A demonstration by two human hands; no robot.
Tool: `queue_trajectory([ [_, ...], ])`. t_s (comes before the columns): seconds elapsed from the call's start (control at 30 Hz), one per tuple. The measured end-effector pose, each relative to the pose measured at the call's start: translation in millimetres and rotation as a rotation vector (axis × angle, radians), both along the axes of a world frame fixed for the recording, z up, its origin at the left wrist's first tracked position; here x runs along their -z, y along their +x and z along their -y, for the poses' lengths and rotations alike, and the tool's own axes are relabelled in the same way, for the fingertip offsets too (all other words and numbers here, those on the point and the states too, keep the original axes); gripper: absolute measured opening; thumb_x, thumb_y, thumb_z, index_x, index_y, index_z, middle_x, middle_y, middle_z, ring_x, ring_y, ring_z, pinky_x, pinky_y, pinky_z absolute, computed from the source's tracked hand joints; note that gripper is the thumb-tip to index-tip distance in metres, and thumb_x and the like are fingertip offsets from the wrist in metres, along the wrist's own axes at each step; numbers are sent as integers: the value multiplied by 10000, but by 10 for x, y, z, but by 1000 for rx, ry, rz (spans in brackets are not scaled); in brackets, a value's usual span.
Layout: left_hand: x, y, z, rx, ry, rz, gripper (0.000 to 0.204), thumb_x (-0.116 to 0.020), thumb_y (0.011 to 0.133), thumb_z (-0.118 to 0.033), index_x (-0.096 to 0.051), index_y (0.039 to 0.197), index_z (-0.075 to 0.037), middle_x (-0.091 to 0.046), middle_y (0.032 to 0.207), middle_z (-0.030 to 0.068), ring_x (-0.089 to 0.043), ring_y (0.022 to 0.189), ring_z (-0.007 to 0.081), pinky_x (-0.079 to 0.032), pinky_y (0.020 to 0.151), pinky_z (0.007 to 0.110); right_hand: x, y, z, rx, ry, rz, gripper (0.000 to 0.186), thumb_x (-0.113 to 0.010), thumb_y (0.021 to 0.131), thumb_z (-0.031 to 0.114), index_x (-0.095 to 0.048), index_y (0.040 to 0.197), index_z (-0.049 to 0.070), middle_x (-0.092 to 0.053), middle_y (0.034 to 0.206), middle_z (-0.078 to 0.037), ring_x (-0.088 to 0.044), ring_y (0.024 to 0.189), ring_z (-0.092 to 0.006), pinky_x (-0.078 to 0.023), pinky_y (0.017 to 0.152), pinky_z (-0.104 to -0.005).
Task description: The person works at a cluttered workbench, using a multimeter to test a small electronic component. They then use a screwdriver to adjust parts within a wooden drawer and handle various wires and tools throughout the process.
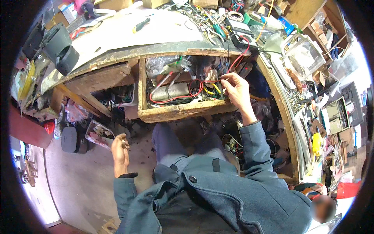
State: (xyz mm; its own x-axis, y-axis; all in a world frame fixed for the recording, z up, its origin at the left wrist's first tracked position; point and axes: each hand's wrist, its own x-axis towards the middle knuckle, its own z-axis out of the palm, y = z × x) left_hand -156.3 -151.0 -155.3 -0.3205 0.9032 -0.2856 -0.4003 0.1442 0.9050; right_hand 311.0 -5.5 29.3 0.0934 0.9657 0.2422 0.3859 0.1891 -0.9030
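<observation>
An open wooden drawer [179,113] under the workbench holds tangled wires, a grey cylinder and clear plastic bags. My right hand [236,91] reaches into its right side and pinches a thin red wire [183,97] between thumb and fingers; the wire loops across the drawer and up over the bench edge. My left hand [120,153] is held low at my left side, fingers curled around a small dark object that I cannot make out. Next to it on the floor lies a clear plastic box [99,134].
The workbench [156,37] above carries a screwdriver [141,25], pliers, cables and a black meter [239,28]. A black speaker-like cylinder [64,52] stands at left. A cluttered side bench [307,101] with a glass jar and scrap parts runs along the right. Junk lies beneath the bench.
</observation>
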Motion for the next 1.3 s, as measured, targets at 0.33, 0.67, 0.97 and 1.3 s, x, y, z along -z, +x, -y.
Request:
queue_trajectory([
  [0.33, 448, 477, 573, -11, -351, 18, 191, -601, 989, -106, -640, 1115, 32, -617, 781, 63, -482, 481, 97, -382, 392, 262, 8, -467, -431, -400, -366, 1002, 341, -754, 801, 366, -767, 933, 52, -735, 925, -182, -720, 856, -346, -560, 786, -456],
  [0.67, -59, 670, 447, 44, -257, 4, 259, -610, 1015, -244, -639, 1098, -1, -552, 695, 13, -452, 459, 69, -352, 389, 219, 114, -181, -443, -299, -82, 896, 177, -674, 773, 163, -744, 915, 83, -717, 888, -178, -701, 864, -361, -551, 793, -455],
  [0.97, -832, 1000, 179, 365, 4, 115, 406, -508, 1067, -326, -562, 1290, 9, -690, 1011, 138, -670, 754, 157, -573, 623, 286, -106, -1223, 662, -499, 256, 228, 159, -684, 856, 165, -664, 947, 37, -677, 868, -173, -675, 814, -367, -544, 723, -424],
  [1.3, -977, 1123, 232, 175, 20, 249, 313, -546, 1030, -176, -601, 1293, -15, -667, 1176, 114, -667, 1018, 219, -568, 870, 369, 527, -2072, 1055, -603, 386, 593, 158, -687, 766, 169, -658, 895, 84, -620, 876, -96, -660, 828, -298, -563, 629, -418],
])
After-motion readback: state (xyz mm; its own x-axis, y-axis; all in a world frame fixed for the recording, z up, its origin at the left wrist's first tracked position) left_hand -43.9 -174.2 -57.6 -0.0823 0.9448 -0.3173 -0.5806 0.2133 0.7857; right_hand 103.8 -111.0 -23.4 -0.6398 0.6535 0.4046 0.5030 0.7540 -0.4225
